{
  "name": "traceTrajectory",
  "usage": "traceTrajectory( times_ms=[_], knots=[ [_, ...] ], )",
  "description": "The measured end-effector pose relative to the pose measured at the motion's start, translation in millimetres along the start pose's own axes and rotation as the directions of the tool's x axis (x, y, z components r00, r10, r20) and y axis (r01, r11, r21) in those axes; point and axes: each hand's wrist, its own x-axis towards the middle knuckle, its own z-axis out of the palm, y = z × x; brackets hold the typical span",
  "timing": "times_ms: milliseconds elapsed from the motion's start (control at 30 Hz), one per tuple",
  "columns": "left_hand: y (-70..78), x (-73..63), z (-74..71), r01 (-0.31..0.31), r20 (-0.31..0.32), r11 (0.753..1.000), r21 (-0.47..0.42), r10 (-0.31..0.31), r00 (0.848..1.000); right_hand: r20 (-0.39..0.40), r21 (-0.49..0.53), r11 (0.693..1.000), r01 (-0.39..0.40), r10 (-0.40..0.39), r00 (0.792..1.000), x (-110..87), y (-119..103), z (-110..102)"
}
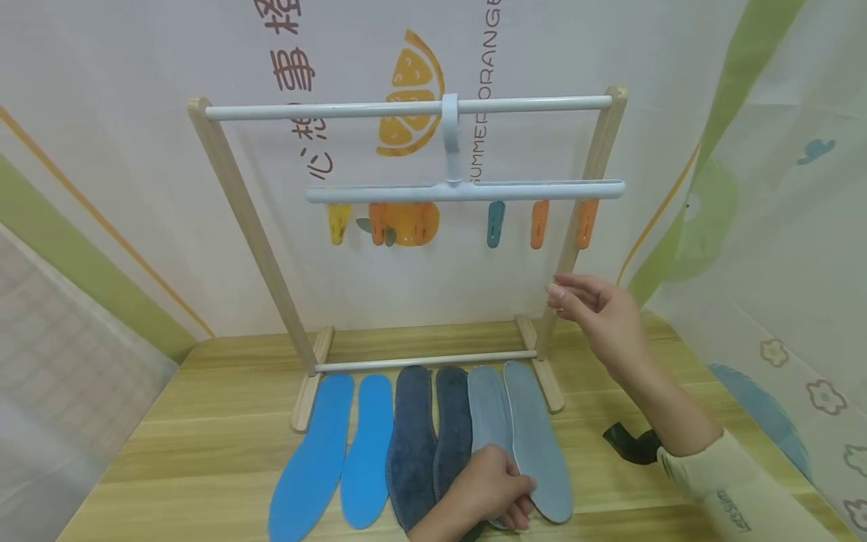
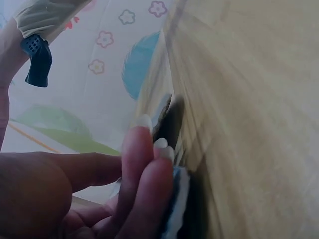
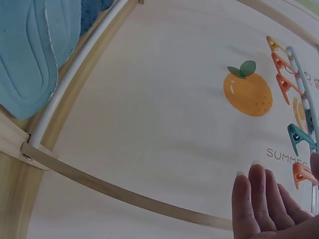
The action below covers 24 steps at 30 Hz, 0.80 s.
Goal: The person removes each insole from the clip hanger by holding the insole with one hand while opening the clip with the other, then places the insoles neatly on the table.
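Observation:
My left hand (image 1: pixel 489 482) is low over the near end of the left grey insole (image 1: pixel 489 406), fingers curled, with the right grey insole (image 1: pixel 538 444) beside its thumb. In the left wrist view an insole edge (image 2: pixel 178 204) shows right under the fingers (image 2: pixel 154 184); I cannot tell whether they pinch it. My right hand (image 1: pixel 596 309) is raised at the rack's right post, holding nothing. Its fingers (image 3: pixel 259 199) are extended in the right wrist view, below an orange clip (image 3: pixel 302 173). Above the hand, clips hang under a white hanger (image 1: pixel 406 193), including a teal one (image 1: pixel 496 224).
A wooden rack (image 1: pixel 237 203) with a white top bar (image 1: pixel 325 111) bears the hanger. Left of the grey pair lie two dark insoles (image 1: pixel 412 436) and two blue insoles (image 1: pixel 314 452) on the wooden table (image 1: pixel 183 421). A dark device (image 1: pixel 630 444) sits at the right sleeve's cuff. Printed cloth (image 1: pixel 122 98) surrounds the table.

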Motion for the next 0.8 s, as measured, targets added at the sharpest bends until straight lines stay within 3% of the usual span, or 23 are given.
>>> traceTrajectory(
  times_ms=[233,400,667,800],
  knots=[
    [2.5,0.4,3.0,-0.053,-0.046,0.986,0.157,0.061,0.997,0.025,-0.161,0.987,0.015,-0.011,1.000,-13.6,7.2,6.2],
    [4.3,1.5,5.4,-0.074,-0.076,0.968,0.240,0.095,0.993,0.022,-0.240,0.968,0.081,-0.078,0.997,-19.9,14.9,12.1],
    [10.5,-3.0,3.0,-0.074,-0.105,0.929,0.361,0.119,0.987,0.068,-0.312,0.934,0.174,-0.160,0.985,-35.6,24.4,21.7],
    [16.9,-10.1,-8.2,-0.133,-0.119,0.893,0.429,0.202,0.972,0.096,-0.381,0.896,0.229,-0.208,0.974,-44.6,27.2,24.7]
  ],
)
